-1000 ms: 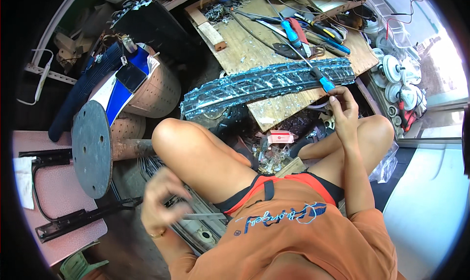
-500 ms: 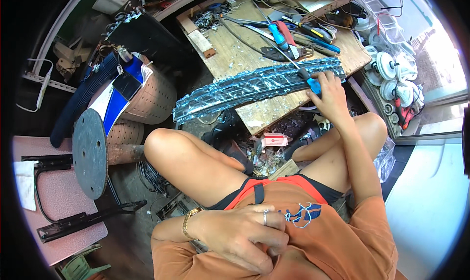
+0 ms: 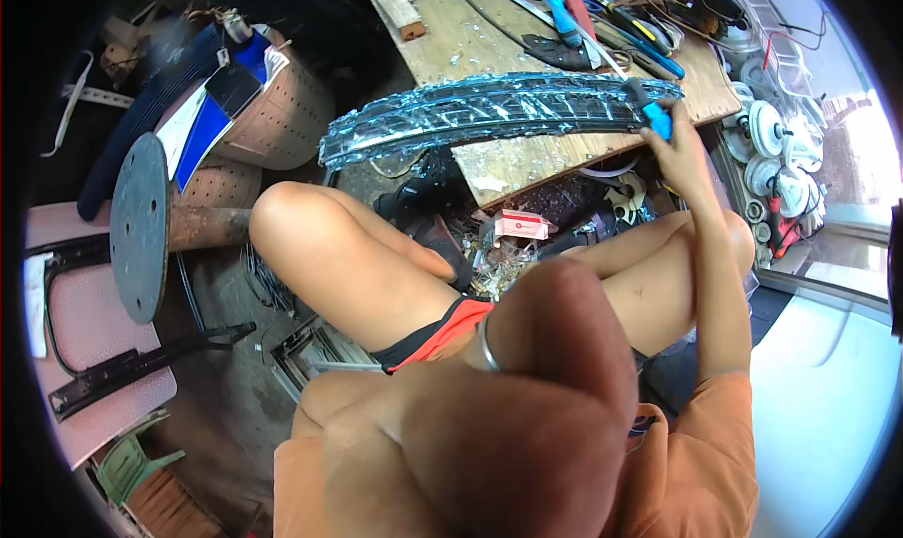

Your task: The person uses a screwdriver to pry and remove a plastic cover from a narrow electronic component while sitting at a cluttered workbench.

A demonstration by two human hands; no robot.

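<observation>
One long curved strip [image 3: 489,110], laid across one wooden board [image 3: 513,166], left end overhanging.
Dark, ragged-edged, glinting blue and white. Screwdriver [image 3: 657,119], blue-and-black handle: one, gripped in the right hand [image 3: 681,148] at the strip's right end. Left hand [image 3: 527,397]: near the lens, fingers folded, contents cannot be told. Ring [image 3: 485,345]: one, silver-coloured. Carton [image 3: 520,225], red-and-white: one.

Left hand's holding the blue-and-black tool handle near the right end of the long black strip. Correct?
Wrong hand: it's the right hand holding the blue-and-black tool handle near the right end of the long black strip. The head view shows it, with the left hand away from the tool, close to the camera.
</observation>
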